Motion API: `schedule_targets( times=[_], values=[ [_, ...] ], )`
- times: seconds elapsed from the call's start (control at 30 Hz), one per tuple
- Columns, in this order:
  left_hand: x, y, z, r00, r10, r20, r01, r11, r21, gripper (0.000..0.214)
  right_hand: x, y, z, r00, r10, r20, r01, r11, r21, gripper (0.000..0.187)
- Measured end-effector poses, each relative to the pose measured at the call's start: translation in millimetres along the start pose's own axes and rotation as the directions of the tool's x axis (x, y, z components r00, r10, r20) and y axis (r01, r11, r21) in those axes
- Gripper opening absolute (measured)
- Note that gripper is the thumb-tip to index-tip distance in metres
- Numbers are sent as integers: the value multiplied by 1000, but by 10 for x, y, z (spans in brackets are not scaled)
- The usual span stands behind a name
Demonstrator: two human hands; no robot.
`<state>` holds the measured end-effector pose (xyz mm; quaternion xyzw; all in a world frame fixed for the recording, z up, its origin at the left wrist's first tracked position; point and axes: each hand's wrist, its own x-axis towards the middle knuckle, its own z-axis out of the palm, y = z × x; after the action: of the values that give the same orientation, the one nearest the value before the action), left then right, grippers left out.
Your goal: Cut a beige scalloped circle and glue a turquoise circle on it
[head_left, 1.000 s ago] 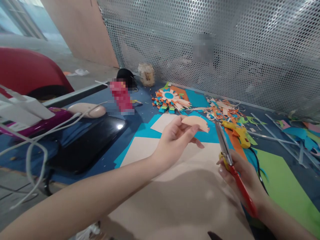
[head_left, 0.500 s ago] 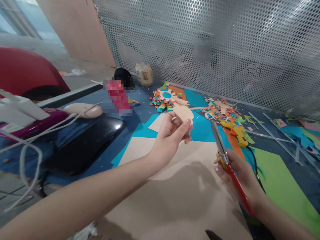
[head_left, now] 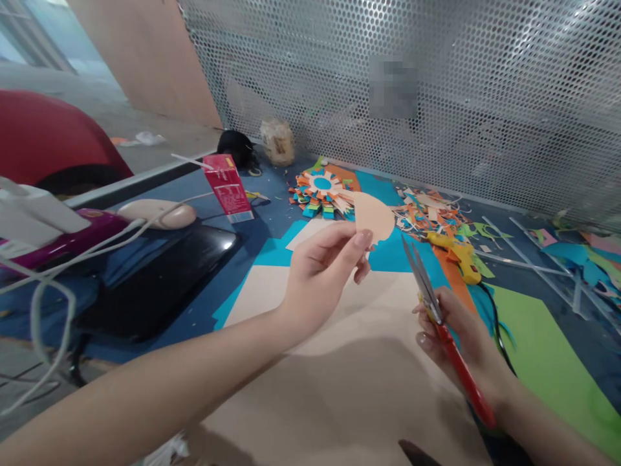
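Between thumb and fingers, my left hand (head_left: 323, 275) pinches a rounded peach paper piece (head_left: 374, 217), held up above the sheets. My right hand (head_left: 460, 336) is closed around red-handled scissors (head_left: 458, 362), whose blades point up and away, slightly parted and apart from the paper piece. Beneath both hands lies a large peach sheet (head_left: 334, 401), with blue paper (head_left: 395, 255) showing past its far edge. A layered paper flower (head_left: 323, 184) with a blue centre sits behind my left hand.
Paper scraps (head_left: 431, 210) are heaped at the back, near a yellow glue gun (head_left: 458, 255). Clear glue sticks (head_left: 538, 249) and green paper (head_left: 548, 349) lie right. On the left are a dark phone-like slab (head_left: 160, 285), a red drink carton (head_left: 228, 188) and white cables (head_left: 63, 285). A perforated metal panel (head_left: 315, 71) stands behind.
The peach paper piece has turned in my left hand and now reaches further right and higher. The scissors' blades have tipped slightly left and look a little more parted.
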<state>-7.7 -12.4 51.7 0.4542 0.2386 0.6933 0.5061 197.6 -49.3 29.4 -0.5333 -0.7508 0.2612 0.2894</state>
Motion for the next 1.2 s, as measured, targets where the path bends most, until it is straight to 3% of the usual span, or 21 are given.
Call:
schedule_targets(
  times=[0.27,0.37,0.63,0.93,1.2],
  values=[
    [-31,19,22,997,64,47,-66,997,31,6,25,-55,-9,997,19,72,-21,999,30,24],
    [-50,28,31,995,82,53,-84,996,30,14,45,-104,-22,997,1,77,-1,1000,-2,23],
    [-25,30,28,999,41,-13,-41,999,-12,13,54,-116,-25,996,-37,83,37,999,-6,24],
    [-55,28,29,995,-81,65,87,992,-94,11,34,-105,-26,995,-3,102,3,1000,0,27],
    [-45,55,63,997,-73,26,75,995,-71,20,-16,1,6,996,-38,81,39,999,-9,30]
  ],
)
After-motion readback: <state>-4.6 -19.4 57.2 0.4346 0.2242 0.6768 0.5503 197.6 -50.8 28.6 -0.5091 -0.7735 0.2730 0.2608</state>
